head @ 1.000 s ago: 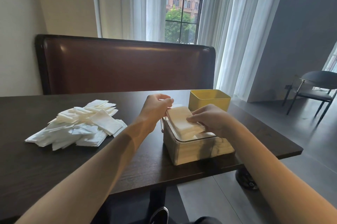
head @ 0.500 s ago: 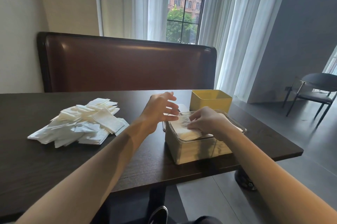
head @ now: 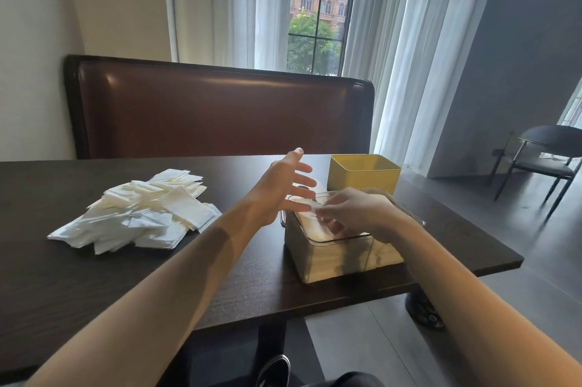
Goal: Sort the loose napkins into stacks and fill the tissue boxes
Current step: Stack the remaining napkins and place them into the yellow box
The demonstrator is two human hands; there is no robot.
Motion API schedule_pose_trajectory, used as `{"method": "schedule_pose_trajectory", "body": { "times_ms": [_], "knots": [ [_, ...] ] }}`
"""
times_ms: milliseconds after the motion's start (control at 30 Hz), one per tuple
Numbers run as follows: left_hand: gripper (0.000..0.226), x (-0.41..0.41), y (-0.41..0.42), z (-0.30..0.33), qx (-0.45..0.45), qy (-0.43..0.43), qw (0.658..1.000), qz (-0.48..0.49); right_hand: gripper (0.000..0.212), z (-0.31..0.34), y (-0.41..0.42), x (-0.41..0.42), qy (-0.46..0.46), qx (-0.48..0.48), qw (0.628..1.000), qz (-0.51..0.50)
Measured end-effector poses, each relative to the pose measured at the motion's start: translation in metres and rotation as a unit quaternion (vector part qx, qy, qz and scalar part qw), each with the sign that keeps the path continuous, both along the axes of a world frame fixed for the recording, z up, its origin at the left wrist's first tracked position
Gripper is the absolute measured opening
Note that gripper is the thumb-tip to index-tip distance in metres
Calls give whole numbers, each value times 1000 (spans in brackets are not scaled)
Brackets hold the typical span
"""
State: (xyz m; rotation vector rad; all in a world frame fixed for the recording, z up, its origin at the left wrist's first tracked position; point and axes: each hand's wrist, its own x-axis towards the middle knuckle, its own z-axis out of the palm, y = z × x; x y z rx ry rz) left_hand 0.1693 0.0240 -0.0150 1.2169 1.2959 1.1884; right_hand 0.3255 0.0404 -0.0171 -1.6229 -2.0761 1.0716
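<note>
Left hand [head: 277, 189]: held above the desk [head: 94, 285] — fingers spread, nothing held.
Right hand [head: 356, 213]: fingers curled into the clear tissue box [head: 340, 256] — grasp undetermined.

The setting looks like a restaurant or café dining room. A long dark wooden table [head: 94, 276] stands against a booth bench with a tall, padded, dark red leather back [head: 220, 115]. A heap of loose white paper napkins [head: 141, 213] lies on the tabletop, near a clear plastic tissue box [head: 330, 260] and a yellow rectangular container [head: 362, 172], the sort of supplies set out for diners. Sheer white floor-length curtains [head: 409, 55] frame a tall paned window [head: 318, 14], and a dark metal-legged chair [head: 544, 159] stands on the grey tiled floor [head: 472, 339].
</note>
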Motion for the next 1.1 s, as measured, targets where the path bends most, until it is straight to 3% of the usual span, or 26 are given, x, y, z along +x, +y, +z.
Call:
{"method": "schedule_pose_trajectory", "body": {
  "times_ms": [200,367,600,800,967,1100],
  "knots": [
    [59,7,-4,9,-47,-2,998,-34,27,12,9,18,107,54,989,-85],
    [71,16,-3,15,-108,-9,993,-51,39,-1,8,19,86,-27,992,-83],
    [77,28,-1,19,-160,18,985,-63,37,1,6,11,77,-44,994,-59],
    [74,23,-1,19,-119,-10,992,-51,41,13,15,32,111,111,979,-130],
    [71,21,0,7,-121,-8,991,-64,53,3,25,50,-3,13,993,-115],
    [69,24,4,4,-114,-22,991,-66,55,1,25,49,16,50,992,-114]
  ]
}}
